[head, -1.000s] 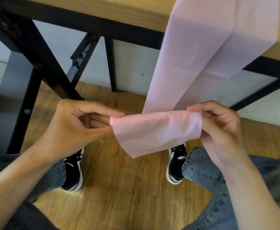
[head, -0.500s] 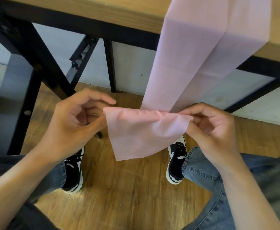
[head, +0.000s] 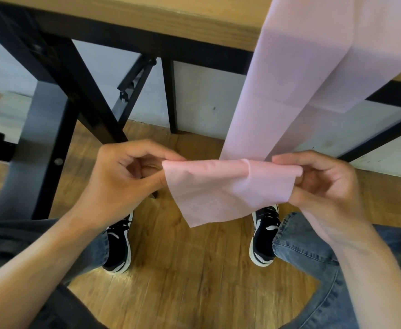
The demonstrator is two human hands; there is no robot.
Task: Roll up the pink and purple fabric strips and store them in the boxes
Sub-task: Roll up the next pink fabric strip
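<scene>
Both hands have spread wider since a moment ago; the left hand (head: 123, 181) and right hand (head: 322, 184) pinch the pink strip (head: 230, 188) below the table (head: 171, 17), its upper end cut off.

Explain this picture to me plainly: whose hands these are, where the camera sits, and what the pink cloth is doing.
There is no machine here. A camera worn on a person's head looks down at their own two bare hands. The left hand and the right hand each pinch one side of the long pale pink fabric strip, with the strip's free end hanging below the hands. The strip hangs down from the light wooden tabletop with a black metal frame, where its upper part lies draped over the edge. Below are the person's blue jeans, black and white sneakers and a wooden plank floor. No boxes are in view.
</scene>
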